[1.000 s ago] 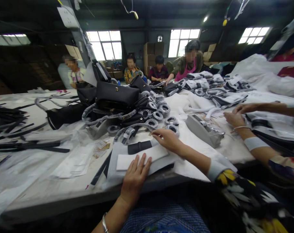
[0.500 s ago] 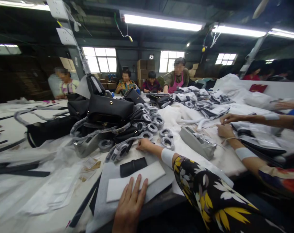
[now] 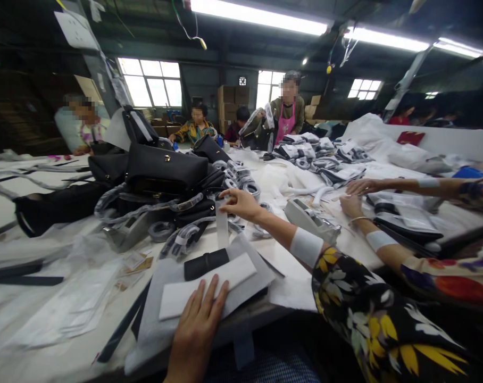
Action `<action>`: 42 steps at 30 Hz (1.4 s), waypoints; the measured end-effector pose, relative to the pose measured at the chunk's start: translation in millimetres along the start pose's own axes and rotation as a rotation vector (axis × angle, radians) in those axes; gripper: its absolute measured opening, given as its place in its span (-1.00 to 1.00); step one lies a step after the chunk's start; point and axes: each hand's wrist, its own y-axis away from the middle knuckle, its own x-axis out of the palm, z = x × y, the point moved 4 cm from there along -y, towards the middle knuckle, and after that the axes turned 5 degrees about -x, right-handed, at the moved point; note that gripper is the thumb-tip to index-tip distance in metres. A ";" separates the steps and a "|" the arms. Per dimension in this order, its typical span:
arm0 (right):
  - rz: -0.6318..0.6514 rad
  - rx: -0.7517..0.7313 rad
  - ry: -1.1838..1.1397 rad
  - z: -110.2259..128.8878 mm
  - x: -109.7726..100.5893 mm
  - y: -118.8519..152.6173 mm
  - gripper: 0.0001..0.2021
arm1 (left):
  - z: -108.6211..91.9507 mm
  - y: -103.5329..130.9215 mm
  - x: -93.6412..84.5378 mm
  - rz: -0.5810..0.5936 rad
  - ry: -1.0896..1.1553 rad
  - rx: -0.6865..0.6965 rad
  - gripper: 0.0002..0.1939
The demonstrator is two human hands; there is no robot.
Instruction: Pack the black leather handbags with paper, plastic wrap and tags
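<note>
My left hand (image 3: 199, 322) lies flat with fingers spread on a white foam-like slab (image 3: 229, 274). Beneath the slab is a thin whitish wrapping sheet (image 3: 149, 324). A small black folded piece with a band across it (image 3: 207, 263) rests on that sheet, just behind the slab. Raised over the table, my right hand (image 3: 241, 205) pinches a narrow translucent strip (image 3: 222, 231), which hangs down from the thumb and fingers. The strip's lower end comes close to the black piece.
Black handbags (image 3: 165, 167) with wrapped handles are heaped ahead. A grey tape dispenser (image 3: 311, 221) stands to the right, another (image 3: 127, 231) to the left. A co-worker's hands (image 3: 353, 199) are at the far right. White sheets (image 3: 69, 314) lie at left.
My right hand has risen from beside the wrapped coils, and the translucent strip now hangs from it. My left hand remains on the slab. The view has shifted slightly.
</note>
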 end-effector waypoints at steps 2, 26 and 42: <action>-0.018 -0.083 -0.038 18.1 -7.2 28.0 -0.74 | -0.4 -0.7 -0.5 0.008 0.009 -0.013 -0.36; 0.016 -0.856 0.411 12.6 57.9 250.2 -0.76 | -6.5 -8.1 -3.0 0.092 0.109 -0.099 -0.46; -0.019 -0.823 0.433 -14.2 65.1 260.7 -0.65 | -15.9 -31.0 -20.3 0.239 0.251 -0.282 -0.47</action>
